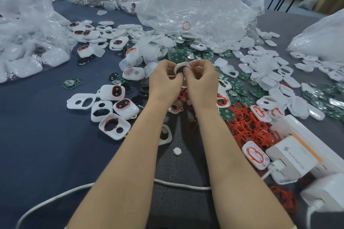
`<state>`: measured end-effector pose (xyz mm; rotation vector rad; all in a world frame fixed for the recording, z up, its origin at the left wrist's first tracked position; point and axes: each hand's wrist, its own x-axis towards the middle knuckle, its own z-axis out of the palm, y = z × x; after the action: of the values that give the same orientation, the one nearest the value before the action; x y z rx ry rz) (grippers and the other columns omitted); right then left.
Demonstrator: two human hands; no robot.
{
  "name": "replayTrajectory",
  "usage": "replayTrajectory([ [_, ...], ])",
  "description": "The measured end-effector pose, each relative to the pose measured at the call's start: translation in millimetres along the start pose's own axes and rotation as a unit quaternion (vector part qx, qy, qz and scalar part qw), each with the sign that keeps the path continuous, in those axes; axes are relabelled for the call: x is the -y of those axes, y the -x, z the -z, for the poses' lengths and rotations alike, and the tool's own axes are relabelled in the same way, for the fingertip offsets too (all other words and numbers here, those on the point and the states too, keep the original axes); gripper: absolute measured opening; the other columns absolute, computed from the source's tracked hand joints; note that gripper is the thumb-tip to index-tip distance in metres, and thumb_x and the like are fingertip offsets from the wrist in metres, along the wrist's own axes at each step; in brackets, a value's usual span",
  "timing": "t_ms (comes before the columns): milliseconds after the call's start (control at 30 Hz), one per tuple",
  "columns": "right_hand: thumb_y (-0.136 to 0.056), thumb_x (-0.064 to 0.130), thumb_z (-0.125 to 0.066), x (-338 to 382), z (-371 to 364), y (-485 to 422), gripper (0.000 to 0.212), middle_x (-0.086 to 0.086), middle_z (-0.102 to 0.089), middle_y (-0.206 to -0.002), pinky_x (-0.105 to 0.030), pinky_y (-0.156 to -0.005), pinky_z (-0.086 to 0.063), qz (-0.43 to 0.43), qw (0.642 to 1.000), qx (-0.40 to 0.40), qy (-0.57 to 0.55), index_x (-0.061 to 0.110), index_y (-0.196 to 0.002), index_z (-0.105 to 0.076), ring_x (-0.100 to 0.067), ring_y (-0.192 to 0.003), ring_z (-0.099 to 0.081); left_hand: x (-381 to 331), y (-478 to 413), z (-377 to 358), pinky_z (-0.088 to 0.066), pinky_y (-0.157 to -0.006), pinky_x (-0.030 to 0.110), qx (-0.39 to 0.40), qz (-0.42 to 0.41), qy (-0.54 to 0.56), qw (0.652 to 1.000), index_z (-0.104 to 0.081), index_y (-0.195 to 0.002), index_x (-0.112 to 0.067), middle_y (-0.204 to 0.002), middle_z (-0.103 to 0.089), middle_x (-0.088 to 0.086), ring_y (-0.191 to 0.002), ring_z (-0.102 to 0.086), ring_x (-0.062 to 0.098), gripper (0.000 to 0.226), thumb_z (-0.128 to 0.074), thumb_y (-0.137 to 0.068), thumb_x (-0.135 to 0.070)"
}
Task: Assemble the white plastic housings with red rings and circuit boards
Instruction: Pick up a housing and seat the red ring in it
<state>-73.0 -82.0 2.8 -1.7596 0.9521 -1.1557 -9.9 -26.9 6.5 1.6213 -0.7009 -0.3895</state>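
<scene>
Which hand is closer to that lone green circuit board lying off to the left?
Left. The left hand is to the right of the green board; the right hand is beyond the left hand, farther still. Both grip one white housing.

The white housing [179,66] is mostly hidden behind curled fingers [190,74].

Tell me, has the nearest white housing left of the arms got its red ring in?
In: a red ring lines the large opening of that white housing.

White housing [181,68] — tilted, between both hands
</scene>
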Motion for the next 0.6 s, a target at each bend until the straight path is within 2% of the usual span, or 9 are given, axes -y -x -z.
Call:
replayTrajectory([
  [100,-0.087,0.003,-0.059,5,-6,7,0.015,-0.007,-0.060,-0.103,-0.026,-0.085,-0.045,0.121,0.988,-0.025,0.093,0.004,-0.101,-0.064,-0.022,-0.097,-0.056,2,-2,3,-0.051,-0.082,0.030,-0.077,-0.017,-0.017,0.997,-0.055,-0.089,-0.016,-0.082,-0.063,-0.001,-0.079,-0.062,0.015,0.010,-0.063,-0.087,-0.010],
  [167,-0.089,0.003,-0.056,7,-8,9,0.019,-0.008,-0.062,-0.105,-0.020,-0.084,-0.041,0.172,0.978,0.005,0.119,0.002,-0.101,-0.070,-0.022,-0.098,-0.058,3,-2,5,-0.045,-0.073,0.013,-0.112,-0.039,-0.007,0.993,-0.055,-0.089,-0.016,-0.077,-0.058,-0.011,-0.072,-0.057,-0.005,0.010,-0.062,-0.088,-0.010],
  [200,-0.090,0.003,-0.054,8,-9,11,0.022,-0.008,-0.064,-0.107,-0.016,-0.084,-0.040,0.183,0.975,0.027,0.120,0.002,-0.105,-0.071,-0.021,-0.099,-0.059,2,-1,6,-0.045,-0.071,0.009,-0.116,-0.044,0.009,0.992,-0.056,-0.089,-0.016,-0.077,-0.058,-0.013,-0.070,-0.057,-0.010,0.009,-0.061,-0.089,-0.009],
  [233,-0.091,0.003,-0.053,8,-9,11,0.024,-0.008,-0.064,-0.110,-0.014,-0.086,-0.039,0.189,0.974,0.042,0.116,0.003,-0.109,-0.070,-0.020,-0.101,-0.060,2,-1,5,-0.047,-0.074,0.011,-0.110,-0.042,0.036,0.992,-0.058,-0.090,-0.015,-0.079,-0.060,-0.011,-0.071,-0.058,-0.009,0.006,-0.061,-0.090,-0.009],
  [300,-0.094,0.007,-0.053,7,-9,10,0.026,-0.008,-0.063,-0.115,-0.017,-0.093,-0.040,0.192,0.974,0.053,0.110,0.003,-0.115,-0.068,-0.018,-0.106,-0.058,-1,0,1,-0.051,-0.080,0.024,-0.074,-0.024,0.115,0.990,-0.062,-0.089,-0.013,-0.082,-0.064,-0.002,-0.076,-0.061,0.003,0.008,-0.057,-0.095,-0.012],
  [400,-0.096,0.016,-0.055,6,-7,6,0.023,-0.007,-0.065,-0.109,-0.017,-0.089,-0.041,0.156,0.983,0.033,0.090,0.003,-0.112,-0.067,-0.015,-0.101,-0.058,-6,1,-4,-0.051,-0.081,0.033,-0.020,0.002,0.189,0.982,-0.067,-0.083,-0.007,-0.080,-0.068,0.005,-0.080,-0.063,0.018,0.028,-0.045,-0.100,-0.014],
  [467,-0.096,0.020,-0.058,4,-2,2,0.015,0.001,-0.067,-0.092,-0.019,-0.080,-0.046,0.096,0.995,-0.005,0.017,0.009,-0.098,-0.068,-0.009,-0.087,-0.060,-8,2,-7,-0.053,-0.092,0.034,0.016,0.015,0.228,0.973,-0.070,-0.101,-0.001,-0.100,-0.072,0.013,-0.098,-0.067,0.024,0.035,-0.039,-0.103,-0.017],
  [533,-0.094,0.021,-0.060,4,4,-2,0.009,0.004,-0.066,-0.085,-0.024,-0.080,-0.051,0.002,0.996,-0.007,-0.088,0.013,-0.094,-0.065,-0.007,-0.081,-0.061,-8,1,-8,-0.052,-0.093,0.028,0.021,0.019,0.223,0.974,-0.071,-0.104,-0.006,-0.104,-0.072,0.009,-0.097,-0.067,0.017,0.040,-0.035,-0.105,-0.024],
  [600,-0.093,0.015,-0.061,2,9,-6,0.002,0.000,-0.065,-0.087,-0.031,-0.082,-0.052,-0.083,0.974,0.011,-0.211,0.015,-0.095,-0.063,-0.012,-0.082,-0.061,-6,-2,-6,-0.052,-0.084,0.021,-0.006,0.016,0.208,0.978,-0.071,-0.095,-0.012,-0.091,-0.072,0.000,-0.088,-0.066,0.010,0.042,-0.034,-0.105,-0.027],
])
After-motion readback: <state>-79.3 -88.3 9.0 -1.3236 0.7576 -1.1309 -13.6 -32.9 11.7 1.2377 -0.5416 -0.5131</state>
